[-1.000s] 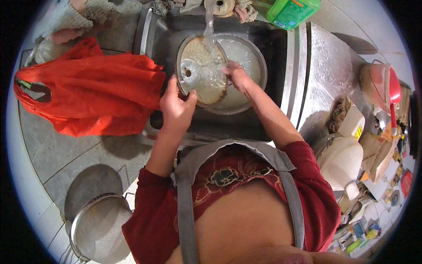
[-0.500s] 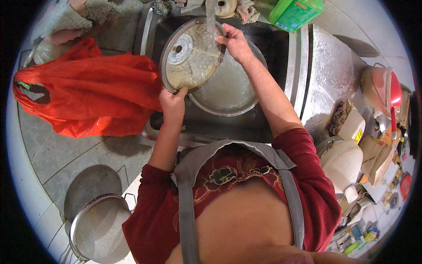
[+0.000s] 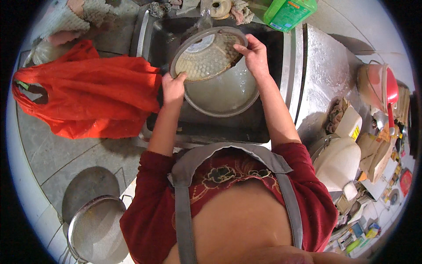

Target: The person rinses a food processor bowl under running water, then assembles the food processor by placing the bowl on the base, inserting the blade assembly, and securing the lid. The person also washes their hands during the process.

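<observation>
1. The left hand (image 3: 174, 88) grips the near left edge of a round, see-through pot lid (image 3: 211, 59), its thumb pressed on the upper face; the other fingers go under the rim, mostly out of sight.
2. The right hand (image 3: 256, 55) grips the lid's right edge, thumb laid over the face and fingers bent around the far side of the rim.
3. The lid is held tilted over the sink (image 3: 286, 83), above the far part of a round metal basin (image 3: 224, 97). It has a pale rim, a whitish disc at its middle and brown stains along its right side.
4. The basin sits in the sink and holds cloudy liquid; the lid hides its far part.
5. A stream of water (image 3: 205, 15) falls just beyond the lid's far edge.
6. Left of the sink, a red bag (image 3: 96, 92) lies spread on the grey tiled surface, its edge near the left wrist.
7. At the lower left stands a wire-mesh strainer (image 3: 99, 231).
8. Behind the sink's far right corner is a green bottle (image 3: 290, 13); a grey scouring pad (image 3: 159, 9) lies near the far left corner.
9. To the right, a wet steel drainboard (image 3: 327, 81) adjoins the sink, and past it stands a pinkish bucket (image 3: 370, 81) with a red dipper (image 3: 391, 90) beside it.
</observation>
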`<state>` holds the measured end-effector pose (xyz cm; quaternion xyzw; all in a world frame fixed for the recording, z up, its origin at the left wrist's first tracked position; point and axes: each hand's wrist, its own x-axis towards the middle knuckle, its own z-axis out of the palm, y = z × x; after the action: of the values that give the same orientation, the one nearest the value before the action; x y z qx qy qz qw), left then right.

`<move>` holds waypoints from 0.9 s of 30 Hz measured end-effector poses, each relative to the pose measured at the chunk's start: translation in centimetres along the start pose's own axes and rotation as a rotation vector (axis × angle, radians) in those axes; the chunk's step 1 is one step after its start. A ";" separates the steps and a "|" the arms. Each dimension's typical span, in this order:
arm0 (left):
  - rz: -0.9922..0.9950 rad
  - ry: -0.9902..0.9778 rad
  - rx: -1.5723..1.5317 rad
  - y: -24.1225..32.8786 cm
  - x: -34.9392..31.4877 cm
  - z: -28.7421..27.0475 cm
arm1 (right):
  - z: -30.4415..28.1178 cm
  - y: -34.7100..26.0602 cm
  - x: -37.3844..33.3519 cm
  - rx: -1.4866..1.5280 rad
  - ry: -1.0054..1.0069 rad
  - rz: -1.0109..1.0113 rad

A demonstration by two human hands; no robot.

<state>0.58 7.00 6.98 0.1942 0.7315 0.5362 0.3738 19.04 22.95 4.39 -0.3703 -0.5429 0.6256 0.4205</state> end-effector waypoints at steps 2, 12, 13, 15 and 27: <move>0.099 -0.072 -0.004 0.7 0.8 0.4 | -0.9 0.0 -1.0 0.033 0.025 -0.034; 0.277 -0.348 0.159 3.8 4.9 4.0 | -3.6 0.1 -5.4 -0.044 0.205 0.135; 0.301 -0.372 0.212 4.1 5.1 4.3 | -3.6 0.1 -5.6 -0.024 0.216 0.109; 0.327 -0.422 0.325 4.8 5.8 4.9 | -3.4 0.3 -5.8 -0.063 0.252 0.139; 0.332 -0.462 0.006 7.8 4.6 4.8 | -2.3 1.1 -6.6 -0.058 0.255 0.203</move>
<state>0.32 15.89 12.00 0.4293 0.5869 0.5293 0.4371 23.51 17.59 3.01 -0.5116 -0.4628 0.5968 0.4098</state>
